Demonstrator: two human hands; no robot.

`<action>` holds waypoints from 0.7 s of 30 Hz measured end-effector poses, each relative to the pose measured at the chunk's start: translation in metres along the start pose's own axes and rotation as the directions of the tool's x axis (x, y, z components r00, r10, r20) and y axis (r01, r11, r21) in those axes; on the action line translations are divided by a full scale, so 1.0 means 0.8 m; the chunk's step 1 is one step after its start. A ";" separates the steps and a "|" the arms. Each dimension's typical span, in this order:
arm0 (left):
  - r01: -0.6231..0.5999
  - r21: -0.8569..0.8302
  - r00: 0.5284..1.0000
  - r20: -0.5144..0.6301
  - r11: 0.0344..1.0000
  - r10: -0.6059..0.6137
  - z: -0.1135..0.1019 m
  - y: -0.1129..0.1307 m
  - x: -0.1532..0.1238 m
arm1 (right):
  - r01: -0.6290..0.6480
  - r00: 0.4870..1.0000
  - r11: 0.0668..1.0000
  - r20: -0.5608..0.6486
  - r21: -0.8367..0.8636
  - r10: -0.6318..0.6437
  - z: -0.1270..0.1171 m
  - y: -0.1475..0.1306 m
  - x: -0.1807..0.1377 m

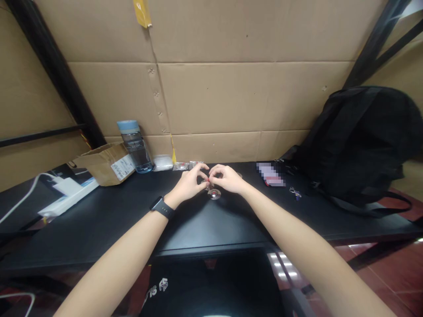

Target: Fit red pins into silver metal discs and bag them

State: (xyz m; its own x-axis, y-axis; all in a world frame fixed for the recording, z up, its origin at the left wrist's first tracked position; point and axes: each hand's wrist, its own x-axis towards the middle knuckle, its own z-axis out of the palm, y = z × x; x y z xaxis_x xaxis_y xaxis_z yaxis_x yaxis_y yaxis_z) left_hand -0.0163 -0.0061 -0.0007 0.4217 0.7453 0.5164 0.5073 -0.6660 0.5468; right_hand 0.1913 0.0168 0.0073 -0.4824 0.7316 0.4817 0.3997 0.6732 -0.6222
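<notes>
Bottle (135, 147) stands left of left hand (190, 182), backpack (360, 141) right of right hand (228, 178), on table (99, 220).

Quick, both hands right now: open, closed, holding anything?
Left hand: closed, fingertips pinching a small red piece, too small to identify.
Right hand: closed, pinching the same small red piece.

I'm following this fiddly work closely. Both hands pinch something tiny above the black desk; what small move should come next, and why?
Probably ease the pinch down gently. The left hand and right hand meet fingertip to fingertip on a tiny reddish bit, too small to identify, just above a small clear disc on the table.
</notes>
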 end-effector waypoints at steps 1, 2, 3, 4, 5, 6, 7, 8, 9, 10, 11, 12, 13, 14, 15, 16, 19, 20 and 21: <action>-0.001 0.008 1.000 0.007 1.000 0.001 0.000 0.001 0.000 | 0.005 1.000 1.000 0.024 -0.006 -0.005 -0.002 -0.001 -0.001; -0.004 0.017 1.000 0.013 1.000 0.004 -0.001 0.002 0.000 | 0.000 0.999 1.000 0.048 -0.011 0.000 -0.004 -0.002 -0.001; -0.008 0.029 1.000 0.016 1.000 0.007 -0.001 0.002 0.000 | -0.017 0.997 1.000 0.071 -0.016 0.018 -0.007 -0.002 -0.002; -0.011 0.045 1.000 0.016 0.999 0.010 -0.002 0.002 0.000 | -0.044 0.994 0.999 0.094 -0.024 0.046 -0.010 -0.002 -0.004; -0.013 0.066 1.000 0.013 0.998 0.012 -0.002 0.001 0.000 | -0.072 0.989 0.997 0.123 -0.040 0.077 -0.013 -0.001 -0.005; -0.015 0.091 1.000 0.008 0.996 0.014 -0.003 -0.001 0.000 | -0.096 0.982 0.993 0.159 -0.069 0.105 -0.017 0.000 -0.006; -0.015 0.117 1.000 0.001 0.993 0.015 -0.004 -0.003 0.000 | -0.109 0.972 0.988 0.195 -0.109 0.129 -0.021 0.001 -0.008; -0.015 0.138 1.000 -0.005 0.990 0.016 -0.005 -0.006 0.000 | -0.109 0.962 0.982 0.232 -0.152 0.143 -0.024 0.002 -0.009; -0.012 0.150 1.000 -0.009 0.989 0.013 -0.005 -0.009 -0.001 | -0.098 0.952 0.976 0.268 -0.193 0.148 -0.027 0.002 -0.010; -0.006 0.151 1.000 -0.011 0.989 0.008 -0.006 -0.012 -0.001 | -0.080 0.942 0.972 0.303 -0.222 0.147 -0.029 0.003 -0.011; 0.002 0.145 1.000 -0.012 0.989 0.000 -0.007 -0.014 -0.001 | -0.060 0.932 0.970 0.336 -0.237 0.140 -0.030 0.003 -0.012; 0.009 0.134 1.000 -0.011 0.991 -0.008 -0.007 -0.017 -0.001 | -0.039 0.922 0.970 0.366 -0.240 0.127 -0.031 0.003 -0.012; 0.017 0.123 1.000 -0.011 0.992 -0.016 -0.008 -0.018 -0.001 | -0.017 0.912 0.972 0.395 -0.235 0.111 -0.030 0.003 -0.012; 0.023 0.115 1.000 -0.010 0.993 -0.022 -0.008 -0.019 -0.001 | 0.001 0.904 0.974 0.418 -0.225 0.095 -0.028 0.004 -0.011; 0.026 0.110 1.000 -0.007 0.994 -0.025 -0.009 -0.019 -0.001 | 0.014 0.898 0.977 0.433 -0.213 0.081 -0.026 0.004 -0.011; 0.028 0.105 1.000 -0.004 0.994 -0.028 -0.009 -0.019 -0.001 | 0.021 0.897 0.979 0.435 -0.203 0.071 -0.023 0.005 -0.010; 0.042 0.088 0.999 -0.001 0.995 -0.042 -0.009 -0.019 -0.001 | 0.029 0.918 0.979 0.393 -0.200 0.053 -0.016 0.009 -0.009; 0.049 0.083 0.999 -0.003 0.995 -0.049 -0.009 -0.020 -0.001 | 0.026 0.928 0.978 0.368 -0.206 0.053 -0.015 0.010 -0.009; 0.056 0.079 0.998 -0.005 0.995 -0.056 -0.009 -0.020 -0.001 | 0.019 0.937 0.977 0.345 -0.212 0.057 -0.015 0.011 -0.009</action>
State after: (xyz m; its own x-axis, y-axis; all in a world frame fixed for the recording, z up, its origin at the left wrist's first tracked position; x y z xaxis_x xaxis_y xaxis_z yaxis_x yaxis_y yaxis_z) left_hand -0.0298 0.0039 -0.0051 0.3888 0.7814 0.4881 0.5879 -0.6183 0.5216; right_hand 0.2075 0.0183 0.0058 -0.6982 0.6866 0.2027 0.5469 0.6943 -0.4677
